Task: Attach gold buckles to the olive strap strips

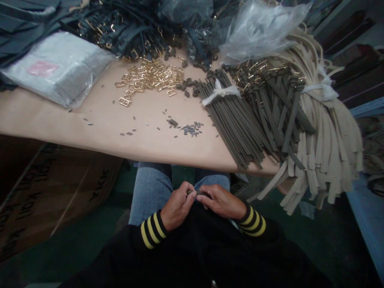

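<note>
Over my lap, in front of the table edge, both hands meet at one dark olive strap (204, 195). My left hand (179, 206) pinches its end, where a small glint of gold-coloured metal shows between thumb and fingers; the fingers hide most of it. Wrapped round the strap just to the right is my right hand (221, 201), its thumb close to the left thumb. On the table beyond lie a pile of small metal pieces (192, 129), a short dark loop piece (173, 122) and a heap of gold-coloured buckles (153, 76).
A tied bundle of dark straps (234, 120) lies right of centre, beside buckled straps (276, 104) and beige straps (333, 140) hanging over the edge. A plastic-wrapped packet (66, 64) sits at left. Below it stands a cardboard box (60, 188). Clear plastic bags (264, 30) lie at the back.
</note>
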Demonstrator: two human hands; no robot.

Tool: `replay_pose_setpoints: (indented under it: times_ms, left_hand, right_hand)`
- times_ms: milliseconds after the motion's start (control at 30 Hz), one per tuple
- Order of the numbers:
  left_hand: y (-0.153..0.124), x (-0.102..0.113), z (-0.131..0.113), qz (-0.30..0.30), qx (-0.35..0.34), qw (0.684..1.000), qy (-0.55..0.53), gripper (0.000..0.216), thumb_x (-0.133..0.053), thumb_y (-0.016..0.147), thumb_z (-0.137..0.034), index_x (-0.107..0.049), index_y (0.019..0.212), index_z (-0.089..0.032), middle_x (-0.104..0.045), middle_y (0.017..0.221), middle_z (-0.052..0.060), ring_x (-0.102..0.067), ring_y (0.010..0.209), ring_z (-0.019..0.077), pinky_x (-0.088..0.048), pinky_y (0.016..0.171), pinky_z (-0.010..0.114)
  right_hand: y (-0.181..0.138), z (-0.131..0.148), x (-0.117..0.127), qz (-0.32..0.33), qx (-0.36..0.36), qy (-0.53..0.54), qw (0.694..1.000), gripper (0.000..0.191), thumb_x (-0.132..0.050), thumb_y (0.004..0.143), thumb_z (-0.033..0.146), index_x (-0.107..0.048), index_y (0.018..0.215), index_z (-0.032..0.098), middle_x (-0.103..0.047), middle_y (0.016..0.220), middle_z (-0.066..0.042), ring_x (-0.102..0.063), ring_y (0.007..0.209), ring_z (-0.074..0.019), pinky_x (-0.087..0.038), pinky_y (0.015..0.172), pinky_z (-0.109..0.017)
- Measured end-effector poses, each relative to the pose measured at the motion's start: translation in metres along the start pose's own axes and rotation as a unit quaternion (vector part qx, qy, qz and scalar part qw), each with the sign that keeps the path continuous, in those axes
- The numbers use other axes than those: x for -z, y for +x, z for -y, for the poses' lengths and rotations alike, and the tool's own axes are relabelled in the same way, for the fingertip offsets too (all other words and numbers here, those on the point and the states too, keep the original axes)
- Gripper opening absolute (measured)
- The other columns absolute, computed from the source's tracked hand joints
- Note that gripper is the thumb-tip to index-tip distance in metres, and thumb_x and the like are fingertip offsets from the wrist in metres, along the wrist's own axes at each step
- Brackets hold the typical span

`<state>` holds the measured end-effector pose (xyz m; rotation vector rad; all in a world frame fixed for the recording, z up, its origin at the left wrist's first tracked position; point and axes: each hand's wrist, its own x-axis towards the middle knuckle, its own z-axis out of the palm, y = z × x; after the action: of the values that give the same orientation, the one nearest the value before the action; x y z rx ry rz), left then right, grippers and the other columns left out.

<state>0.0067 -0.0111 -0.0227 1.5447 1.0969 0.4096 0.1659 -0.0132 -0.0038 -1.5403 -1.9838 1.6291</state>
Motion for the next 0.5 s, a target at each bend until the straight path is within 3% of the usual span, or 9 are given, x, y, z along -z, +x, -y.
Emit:
replay_pose_setpoints:
  times_ms: [267,400,500]
  left_hand:
    - [0.0,0.003,-0.002,0.001,-0.032,0.998,0.048,0.017,-0.025,0.085,-0.029,-0.037,0.076,-0.02,-0.046,0.061,-0.002,-0.048,0.056,0.0128,-0.039,0.057,0.025]
    - [0.001,0.004,0.01,-0.023,-0.049,0.998,0.04,0.017,-0.03,0.084,-0.033,-0.043,0.078,-0.023,-0.053,0.063,-0.001,-0.053,0.058,0.013,-0.045,0.057,0.022]
    - [0.01,0.004,0.018,-0.047,-0.099,0.994,0.027,0.015,-0.038,0.08,-0.037,-0.048,0.082,-0.026,-0.059,0.066,-0.001,-0.057,0.061,0.0151,-0.048,0.055,0.022]
  right_hand:
    - [0.0,0.005,0.007,0.035,0.046,0.051,0.997,0.025,-0.034,0.082,0.019,-0.041,0.059,0.016,-0.04,0.052,0.005,-0.037,0.048,-0.0069,-0.03,0.049,-0.018]
    - [0.004,-0.001,0.002,-0.008,0.013,0.039,0.999,0.021,-0.041,0.076,0.017,-0.037,0.055,0.016,-0.03,0.049,0.007,-0.03,0.045,-0.0052,-0.022,0.041,-0.017]
    - [0.01,-0.005,0.0,-0.041,0.002,0.022,0.999,0.02,-0.043,0.075,0.02,-0.039,0.055,0.016,-0.032,0.048,0.007,-0.032,0.045,-0.0048,-0.021,0.04,-0.016]
